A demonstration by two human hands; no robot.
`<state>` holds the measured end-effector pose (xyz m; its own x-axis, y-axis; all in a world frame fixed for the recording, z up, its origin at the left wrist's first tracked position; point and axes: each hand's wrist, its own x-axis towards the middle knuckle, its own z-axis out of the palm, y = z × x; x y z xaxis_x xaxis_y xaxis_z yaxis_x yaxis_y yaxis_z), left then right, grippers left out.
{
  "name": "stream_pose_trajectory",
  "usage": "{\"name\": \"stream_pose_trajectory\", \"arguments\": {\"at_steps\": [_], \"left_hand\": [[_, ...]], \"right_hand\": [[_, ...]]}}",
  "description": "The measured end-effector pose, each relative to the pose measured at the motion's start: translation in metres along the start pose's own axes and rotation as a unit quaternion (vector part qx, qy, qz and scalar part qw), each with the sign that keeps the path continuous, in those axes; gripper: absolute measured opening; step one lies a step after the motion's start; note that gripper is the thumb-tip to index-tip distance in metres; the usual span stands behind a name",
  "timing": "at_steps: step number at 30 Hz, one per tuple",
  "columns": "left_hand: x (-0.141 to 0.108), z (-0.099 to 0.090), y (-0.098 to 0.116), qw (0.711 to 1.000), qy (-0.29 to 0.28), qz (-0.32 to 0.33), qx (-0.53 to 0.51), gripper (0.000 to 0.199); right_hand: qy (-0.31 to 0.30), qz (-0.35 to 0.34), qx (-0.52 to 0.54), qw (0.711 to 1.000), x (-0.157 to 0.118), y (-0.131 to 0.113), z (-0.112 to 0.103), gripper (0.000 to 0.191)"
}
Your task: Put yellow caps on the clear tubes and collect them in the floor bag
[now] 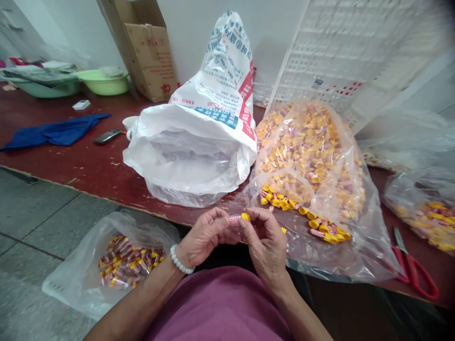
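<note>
Between my hands, at the table's front edge, is a small pink-and-white patterned tube [234, 219] with a yellow cap. The tube's patterned end is pinched by my left hand [208, 233], which has a bead bracelet at the wrist. At the yellow cap [245, 216], my right hand [265, 241] grips with thumb and fingers. Just right of my hands, a large clear plastic bag [316, 151] bulges with many of the same yellow-capped tubes, some spilling at its mouth. A white printed sack [199, 128] lies with its wide mouth facing me.
Down on the left, a plastic-lined container [81, 265] holds more tubes. Red-handled scissors [414, 270] lie at the right edge, near another bag of tubes [426, 213]. A phone [107, 136], blue cloth [57, 131], green basin [103, 83] and cardboard box [149, 57] occupy the left of the table [81, 163].
</note>
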<state>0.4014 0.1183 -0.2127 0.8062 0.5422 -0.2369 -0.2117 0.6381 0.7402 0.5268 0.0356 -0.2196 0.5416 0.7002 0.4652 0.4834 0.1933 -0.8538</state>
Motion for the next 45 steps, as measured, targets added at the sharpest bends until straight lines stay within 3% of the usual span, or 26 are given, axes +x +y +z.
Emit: {"name": "stream_pose_trajectory", "arguments": {"at_steps": [2, 4, 9, 14, 17, 19, 21, 22, 24, 25, 27, 28, 30, 33, 39, 42, 45], "left_hand": [[-0.003, 0.001, -0.006, 0.998, -0.035, -0.029, 0.041, 0.024], [-0.004, 0.001, -0.009, 0.996, -0.060, -0.038, 0.055, 0.030], [-0.001, -0.002, -0.008, 0.996, -0.043, -0.035, 0.068, 0.030], [0.007, 0.003, -0.012, 0.992, -0.085, -0.024, 0.086, 0.028], [0.011, 0.009, -0.009, 0.988, -0.123, -0.044, 0.085, 0.024], [0.015, 0.008, 0.002, 0.983, -0.108, -0.026, 0.149, 0.021], [0.026, 0.001, 0.022, 0.973, -0.044, 0.030, 0.224, 0.015], [0.035, -0.005, 0.035, 0.959, 0.006, 0.073, 0.273, 0.012], [0.061, -0.019, 0.062, 0.908, 0.116, 0.155, 0.373, 0.010], [0.077, -0.026, 0.075, 0.842, 0.185, 0.195, 0.467, 0.010], [0.111, -0.036, 0.094, 0.752, 0.245, 0.229, 0.568, 0.014], [0.128, -0.039, 0.100, 0.718, 0.249, 0.234, 0.606, 0.015], [0.156, -0.040, 0.104, 0.686, 0.216, 0.224, 0.658, 0.014], [0.182, -0.035, 0.099, 0.633, 0.159, 0.187, 0.734, 0.013], [0.192, -0.024, 0.091, 0.569, 0.114, 0.124, 0.805, 0.019], [0.188, -0.025, 0.094, 0.570, 0.120, 0.107, 0.806, 0.019], [0.178, -0.033, 0.103, 0.593, 0.144, 0.117, 0.784, 0.015]], "right_hand": [[-0.018, 0.044, 0.010, 0.999, 0.002, 0.003, -0.003, 0.016], [-0.045, 0.033, -0.017, 0.998, 0.004, 0.004, -0.006, 0.014], [-0.125, -0.152, -0.162, 0.967, 0.003, 0.002, -0.004, 0.055], [-0.125, -0.179, -0.240, 0.946, 0.000, 0.001, 0.005, 0.026], [-0.141, -0.179, -0.223, 0.948, 0.003, -0.005, -0.001, 0.021], [-0.161, -0.168, -0.193, 0.953, 0.006, -0.009, -0.013, 0.037], [-0.135, -0.145, -0.177, 0.964, 0.008, -0.007, -0.031, 0.063], [-0.100, -0.128, -0.185, 0.969, 0.009, -0.002, -0.042, 0.067], [-0.024, -0.098, -0.242, 0.965, 0.008, 0.016, -0.065, 0.055], [-0.003, -0.090, -0.287, 0.954, 0.007, 0.029, -0.075, 0.045], [-0.019, -0.091, -0.382, 0.919, 0.002, 0.056, -0.091, 0.035], [-0.042, -0.093, -0.417, 0.903, -0.002, 0.069, -0.095, 0.033], [-0.076, -0.088, -0.450, 0.886, -0.010, 0.087, -0.099, 0.030], [-0.080, -0.069, -0.445, 0.889, -0.020, 0.098, -0.095, 0.029], [-0.044, -0.027, -0.376, 0.925, -0.013, 0.092, -0.094, 0.024], [-0.046, -0.028, -0.352, 0.934, -0.007, 0.094, -0.097, 0.026], [-0.054, -0.056, -0.363, 0.929, -0.007, 0.100, -0.098, 0.034]]}}
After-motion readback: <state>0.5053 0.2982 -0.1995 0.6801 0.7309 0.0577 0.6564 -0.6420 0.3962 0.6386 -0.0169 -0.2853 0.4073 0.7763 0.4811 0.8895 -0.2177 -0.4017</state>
